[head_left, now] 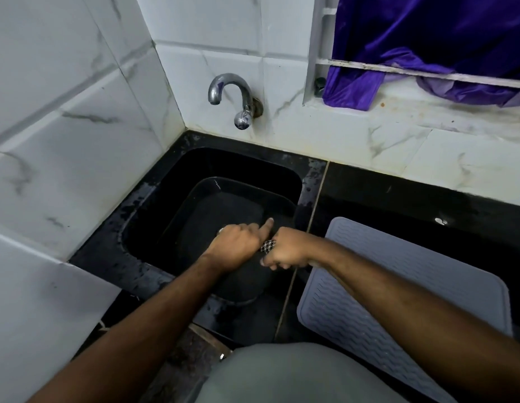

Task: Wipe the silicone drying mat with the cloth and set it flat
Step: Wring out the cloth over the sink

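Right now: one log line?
both hands wring checkered cloth over sink | left hand | right hand | mat flat on counter

No text, label, brand, number or sign can be read anywhere in the scene.

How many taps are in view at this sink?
1. The single chrome tap is mounted on the tiled back wall, above the far edge of the black sink. Nothing suggests another, though the frame cuts off the counter's right side.
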